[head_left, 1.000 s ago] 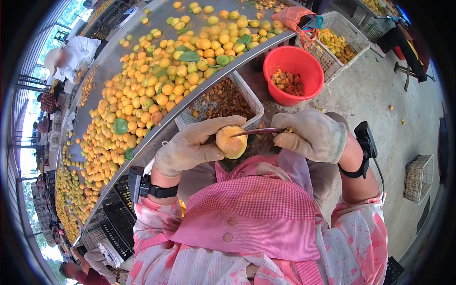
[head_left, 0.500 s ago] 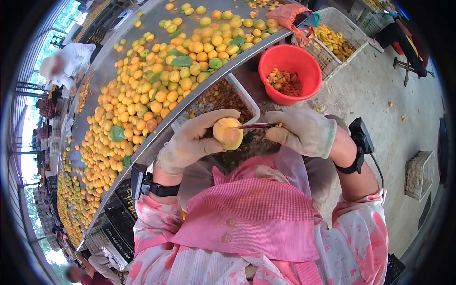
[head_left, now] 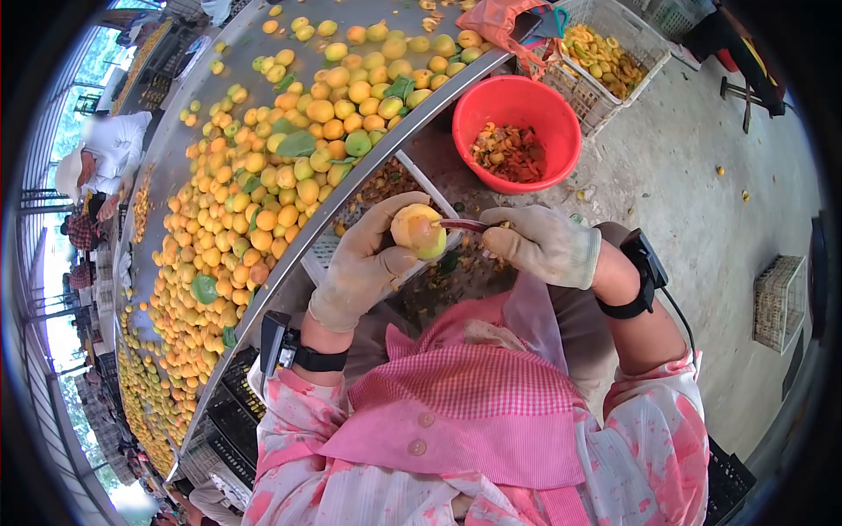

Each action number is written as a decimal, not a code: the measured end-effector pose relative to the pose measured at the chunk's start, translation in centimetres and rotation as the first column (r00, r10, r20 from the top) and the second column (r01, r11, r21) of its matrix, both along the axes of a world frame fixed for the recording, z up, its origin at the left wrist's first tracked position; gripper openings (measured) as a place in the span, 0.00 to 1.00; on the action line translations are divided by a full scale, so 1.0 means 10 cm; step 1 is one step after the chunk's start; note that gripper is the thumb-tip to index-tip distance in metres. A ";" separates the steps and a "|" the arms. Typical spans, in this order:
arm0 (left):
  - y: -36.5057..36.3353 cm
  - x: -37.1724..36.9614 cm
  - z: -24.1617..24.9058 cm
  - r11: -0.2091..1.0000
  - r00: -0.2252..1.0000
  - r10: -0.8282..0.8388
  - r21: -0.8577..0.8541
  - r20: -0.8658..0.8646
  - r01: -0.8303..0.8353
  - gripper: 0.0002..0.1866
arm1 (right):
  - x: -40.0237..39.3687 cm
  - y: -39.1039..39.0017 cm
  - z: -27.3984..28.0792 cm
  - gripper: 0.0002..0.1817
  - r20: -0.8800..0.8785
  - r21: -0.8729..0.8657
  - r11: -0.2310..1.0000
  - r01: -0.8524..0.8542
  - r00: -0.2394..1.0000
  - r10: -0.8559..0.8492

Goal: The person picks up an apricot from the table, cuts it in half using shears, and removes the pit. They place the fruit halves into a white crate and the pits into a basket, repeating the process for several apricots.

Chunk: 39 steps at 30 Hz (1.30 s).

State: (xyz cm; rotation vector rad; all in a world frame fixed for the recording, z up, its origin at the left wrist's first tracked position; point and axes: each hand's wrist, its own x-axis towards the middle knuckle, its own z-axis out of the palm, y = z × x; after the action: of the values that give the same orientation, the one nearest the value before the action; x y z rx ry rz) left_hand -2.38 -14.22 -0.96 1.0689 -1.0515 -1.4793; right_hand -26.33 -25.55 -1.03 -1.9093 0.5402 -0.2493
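My left hand [head_left: 358, 267], in a pale work glove, grips a yellow apricot [head_left: 416, 230] between thumb and fingers. The apricot has paler, bare-looking patches and a greenish underside. My right hand [head_left: 548, 247], gloved too, is closed around a slim dark-red hand tool [head_left: 465, 225]. The tool's narrow end touches the apricot's right side; its exact tip is hard to make out. Both hands are above my lap, in front of a pink apron [head_left: 456, 394].
A metal table [head_left: 351, 182] bears a large heap of apricots with leaves. Below its edge is a white crate [head_left: 430, 186] of scraps. Beyond my right hand stand a red bucket [head_left: 561, 114] with peelings and a crate [head_left: 653, 70] of cut fruit. A person [head_left: 118, 149] works across the table.
The view has shifted slightly. The apricot is turned a little in my left hand, with a larger pale patch beside the tool. Both hands keep their holds.
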 end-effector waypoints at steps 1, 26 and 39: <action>-0.04 -0.01 -0.02 1.000 1.000 -0.001 0.004 0.000 0.001 0.35 | -0.01 -0.02 -0.02 0.24 0.012 0.076 0.997 -0.002 1.000 0.001; -0.57 -0.38 -0.48 0.986 0.903 0.161 -0.103 0.399 -0.130 0.29 | -0.20 -0.42 -0.05 0.28 -0.309 0.644 0.718 0.264 0.948 -0.072; -0.37 -0.45 -0.34 0.960 0.853 0.245 -0.236 0.462 -0.148 0.29 | -0.19 -0.09 0.08 0.27 -0.270 0.724 0.622 0.299 0.952 -0.144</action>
State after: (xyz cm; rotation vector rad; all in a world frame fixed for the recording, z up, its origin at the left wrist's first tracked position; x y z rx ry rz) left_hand -6.86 -17.91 -4.41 1.4030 -1.3561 -0.9338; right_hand -28.21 -26.47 -0.27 -1.0273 0.8558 0.0190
